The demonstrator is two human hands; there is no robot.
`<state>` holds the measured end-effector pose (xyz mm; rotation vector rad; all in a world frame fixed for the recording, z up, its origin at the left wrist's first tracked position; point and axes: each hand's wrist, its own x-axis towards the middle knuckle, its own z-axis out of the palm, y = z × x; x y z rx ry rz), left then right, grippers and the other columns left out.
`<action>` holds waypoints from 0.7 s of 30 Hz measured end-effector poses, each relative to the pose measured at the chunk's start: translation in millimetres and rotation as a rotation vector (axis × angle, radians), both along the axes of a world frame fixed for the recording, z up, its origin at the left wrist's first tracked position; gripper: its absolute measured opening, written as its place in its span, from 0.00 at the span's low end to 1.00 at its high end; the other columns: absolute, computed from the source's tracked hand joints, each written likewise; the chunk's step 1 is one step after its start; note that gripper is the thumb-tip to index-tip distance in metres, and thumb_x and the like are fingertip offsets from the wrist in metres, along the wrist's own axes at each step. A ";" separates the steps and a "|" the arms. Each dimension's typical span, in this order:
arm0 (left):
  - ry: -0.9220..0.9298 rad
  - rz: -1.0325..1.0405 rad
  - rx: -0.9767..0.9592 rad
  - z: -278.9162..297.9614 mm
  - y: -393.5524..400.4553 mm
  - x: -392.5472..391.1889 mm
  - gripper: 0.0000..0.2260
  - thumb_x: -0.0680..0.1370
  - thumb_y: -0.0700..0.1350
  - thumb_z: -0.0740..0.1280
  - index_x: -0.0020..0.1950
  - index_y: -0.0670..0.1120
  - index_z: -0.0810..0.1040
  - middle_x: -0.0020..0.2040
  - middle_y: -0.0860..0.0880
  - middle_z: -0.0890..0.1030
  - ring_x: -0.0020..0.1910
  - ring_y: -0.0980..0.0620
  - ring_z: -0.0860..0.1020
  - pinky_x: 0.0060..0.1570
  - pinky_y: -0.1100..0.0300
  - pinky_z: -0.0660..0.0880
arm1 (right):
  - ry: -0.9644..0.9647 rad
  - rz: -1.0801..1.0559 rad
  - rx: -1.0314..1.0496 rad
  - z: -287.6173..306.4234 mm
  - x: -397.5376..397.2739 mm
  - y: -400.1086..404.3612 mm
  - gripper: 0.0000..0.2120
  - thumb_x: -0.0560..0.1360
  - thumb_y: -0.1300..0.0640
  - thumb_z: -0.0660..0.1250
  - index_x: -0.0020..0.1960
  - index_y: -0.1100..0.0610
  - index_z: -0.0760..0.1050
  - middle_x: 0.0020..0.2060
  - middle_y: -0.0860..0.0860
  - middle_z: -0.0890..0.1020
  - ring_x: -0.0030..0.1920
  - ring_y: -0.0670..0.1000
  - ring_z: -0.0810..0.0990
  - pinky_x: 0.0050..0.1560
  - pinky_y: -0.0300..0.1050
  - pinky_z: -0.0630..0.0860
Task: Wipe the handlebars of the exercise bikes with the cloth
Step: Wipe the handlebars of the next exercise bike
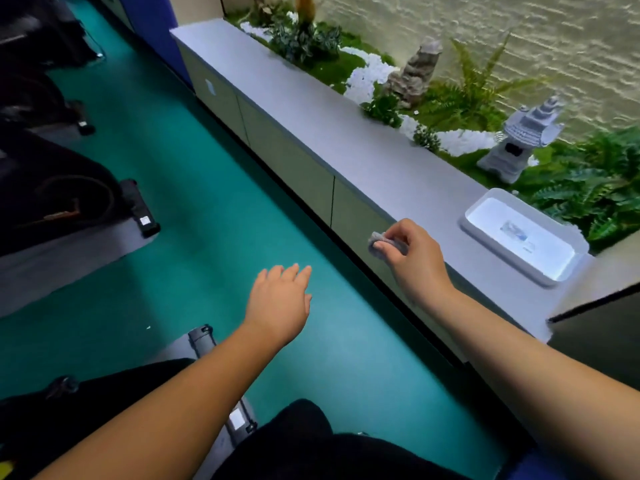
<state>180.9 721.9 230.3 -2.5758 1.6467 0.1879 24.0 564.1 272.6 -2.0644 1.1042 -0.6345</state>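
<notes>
Right hand [412,251] pinched the cloth [381,244] by the counter [311,109], left hand [280,299] hung spread and empty, nearer the bikes [62,199] off left; no handlebars were in view.

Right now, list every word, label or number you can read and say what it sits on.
No text is readable.
White tray: printed label, blurred.
Bike base foot: small sticker, too small.
Near bike base: pale sticker, blurred.
Cabinet front: pale patch, illegible.
</notes>
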 end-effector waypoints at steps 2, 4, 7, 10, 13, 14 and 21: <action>0.005 0.068 0.014 -1.9 -6.4 15.0 0.24 0.81 0.54 0.55 0.77 0.51 0.58 0.74 0.51 0.65 0.71 0.47 0.64 0.71 0.50 0.58 | -0.003 0.050 0.007 -3.7 22.0 -16.5 0.06 0.75 0.52 0.69 0.44 0.52 0.73 0.43 0.45 0.78 0.43 0.39 0.74 0.39 0.35 0.68; -0.004 0.126 0.038 -5.8 -11.3 34.3 0.24 0.81 0.54 0.55 0.76 0.51 0.58 0.74 0.50 0.66 0.70 0.47 0.65 0.70 0.50 0.59 | 0.002 0.102 0.001 -7.5 48.6 -33.2 0.05 0.76 0.53 0.67 0.45 0.53 0.72 0.43 0.46 0.77 0.44 0.43 0.75 0.40 0.34 0.68; -0.003 0.214 0.054 -13.5 -22.9 72.0 0.24 0.81 0.54 0.55 0.76 0.51 0.59 0.74 0.50 0.66 0.70 0.47 0.65 0.70 0.50 0.59 | 0.004 0.172 0.014 -10.3 96.0 -58.1 0.05 0.78 0.54 0.65 0.47 0.55 0.71 0.40 0.43 0.76 0.41 0.39 0.74 0.37 0.28 0.65; 0.017 0.287 0.047 -19.0 -40.0 114.3 0.24 0.81 0.54 0.56 0.76 0.50 0.60 0.74 0.50 0.66 0.70 0.47 0.65 0.70 0.50 0.59 | 0.029 0.243 0.006 -9.7 151.4 -83.2 0.06 0.80 0.54 0.61 0.49 0.57 0.68 0.36 0.40 0.74 0.37 0.37 0.73 0.33 0.29 0.65; 0.034 0.344 0.035 -22.4 -59.6 157.4 0.23 0.80 0.53 0.56 0.75 0.50 0.60 0.74 0.49 0.66 0.70 0.46 0.65 0.70 0.50 0.58 | 0.048 0.326 -0.023 -5.2 209.6 -107.7 0.06 0.80 0.55 0.60 0.50 0.57 0.67 0.35 0.41 0.72 0.35 0.38 0.71 0.29 0.27 0.67; 0.045 0.363 0.032 -22.1 -65.9 171.0 0.23 0.80 0.53 0.56 0.76 0.50 0.60 0.74 0.49 0.66 0.70 0.46 0.65 0.70 0.50 0.58 | 0.054 0.347 -0.029 -3.0 227.1 -114.6 0.06 0.80 0.55 0.60 0.51 0.58 0.67 0.35 0.41 0.72 0.35 0.38 0.71 0.30 0.26 0.67; 0.019 0.445 -0.013 -8.8 -97.4 256.3 0.24 0.80 0.52 0.57 0.76 0.50 0.60 0.73 0.49 0.66 0.69 0.46 0.65 0.70 0.52 0.57 | 0.046 0.511 -0.025 7.3 333.1 -151.4 0.06 0.81 0.56 0.58 0.51 0.58 0.66 0.35 0.41 0.72 0.33 0.39 0.73 0.28 0.28 0.68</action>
